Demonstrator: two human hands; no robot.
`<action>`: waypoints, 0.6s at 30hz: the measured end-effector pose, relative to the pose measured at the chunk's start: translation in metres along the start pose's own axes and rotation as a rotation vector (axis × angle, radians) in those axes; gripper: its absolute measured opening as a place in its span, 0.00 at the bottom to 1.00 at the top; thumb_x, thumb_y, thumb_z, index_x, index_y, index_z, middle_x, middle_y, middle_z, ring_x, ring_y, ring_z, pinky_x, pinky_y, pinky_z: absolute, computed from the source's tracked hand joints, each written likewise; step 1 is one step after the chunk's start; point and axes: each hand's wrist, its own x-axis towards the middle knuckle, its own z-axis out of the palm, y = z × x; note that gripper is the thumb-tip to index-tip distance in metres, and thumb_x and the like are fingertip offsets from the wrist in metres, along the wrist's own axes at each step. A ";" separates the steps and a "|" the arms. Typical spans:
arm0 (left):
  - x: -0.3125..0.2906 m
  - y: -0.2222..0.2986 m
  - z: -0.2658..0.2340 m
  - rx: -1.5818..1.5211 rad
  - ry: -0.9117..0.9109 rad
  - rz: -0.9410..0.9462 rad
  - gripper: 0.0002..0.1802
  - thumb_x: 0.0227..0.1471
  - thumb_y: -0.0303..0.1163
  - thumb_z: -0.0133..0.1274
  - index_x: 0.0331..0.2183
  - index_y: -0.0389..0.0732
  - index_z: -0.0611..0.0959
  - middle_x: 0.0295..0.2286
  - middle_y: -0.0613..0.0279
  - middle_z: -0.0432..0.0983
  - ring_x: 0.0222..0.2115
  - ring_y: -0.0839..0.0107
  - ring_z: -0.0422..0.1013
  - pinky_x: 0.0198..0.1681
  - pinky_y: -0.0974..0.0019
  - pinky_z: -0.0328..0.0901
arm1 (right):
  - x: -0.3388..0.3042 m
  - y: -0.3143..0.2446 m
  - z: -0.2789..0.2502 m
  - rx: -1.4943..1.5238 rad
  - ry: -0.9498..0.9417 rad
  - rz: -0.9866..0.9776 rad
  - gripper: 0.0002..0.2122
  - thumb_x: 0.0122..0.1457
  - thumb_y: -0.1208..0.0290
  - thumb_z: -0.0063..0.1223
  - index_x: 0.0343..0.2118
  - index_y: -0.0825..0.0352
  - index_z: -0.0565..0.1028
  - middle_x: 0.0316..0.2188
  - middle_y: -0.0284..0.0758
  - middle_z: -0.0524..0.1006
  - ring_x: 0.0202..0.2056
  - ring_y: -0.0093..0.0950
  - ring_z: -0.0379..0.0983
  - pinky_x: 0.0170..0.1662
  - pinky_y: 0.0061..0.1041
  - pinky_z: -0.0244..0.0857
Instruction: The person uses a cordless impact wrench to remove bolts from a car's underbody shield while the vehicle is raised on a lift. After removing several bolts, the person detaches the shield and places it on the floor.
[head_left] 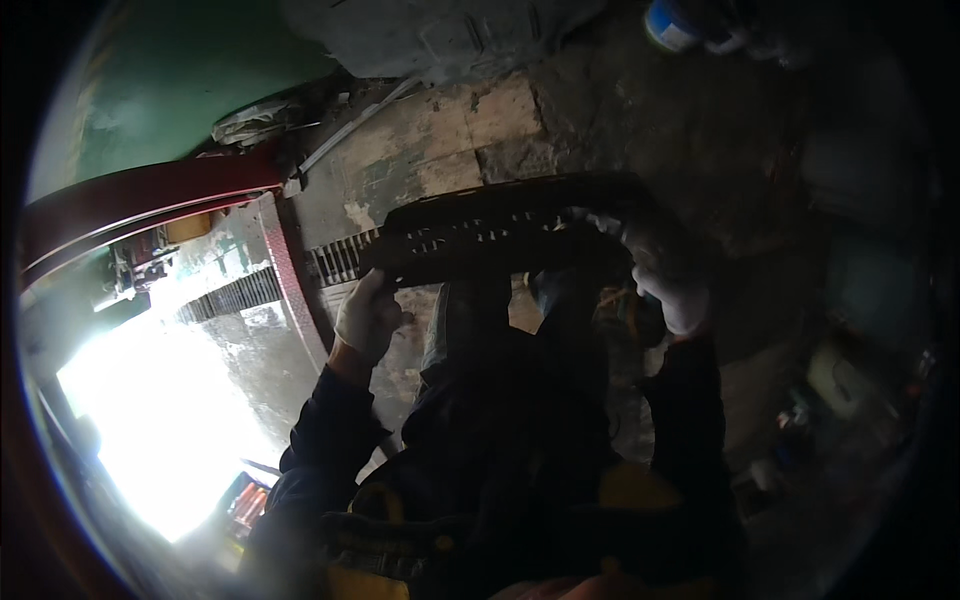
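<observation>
Both my hands wear pale gloves and hold up a long black panel (pixel 500 225), with rows of small light-coloured slots or marks along its middle. Its exact kind is too dark to tell. My left hand (pixel 366 316) is closed on the panel's lower left end. At the other end my right hand (pixel 668 275) grips its right side, partly lost in shadow. The panel hangs level in front of my body, above my legs, and tilts up slightly to the right.
A red frame (pixel 150 205) crosses the left side, with strong glare below it. A slotted floor drain (pixel 340 258) runs behind the panel. A large grey sheet-like part (pixel 440 35) lies at the far side. A blue container (pixel 672 25) stands at the far right.
</observation>
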 end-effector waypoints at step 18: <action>0.415 0.258 0.090 -0.221 0.105 -0.200 0.10 0.63 0.43 0.54 0.33 0.50 0.80 0.22 0.69 0.69 0.17 0.69 0.60 0.40 0.49 0.67 | 0.510 -0.097 0.025 0.107 0.158 0.105 0.14 0.52 0.78 0.69 0.43 0.64 0.82 0.31 0.27 0.82 0.20 0.17 0.70 0.21 0.21 0.62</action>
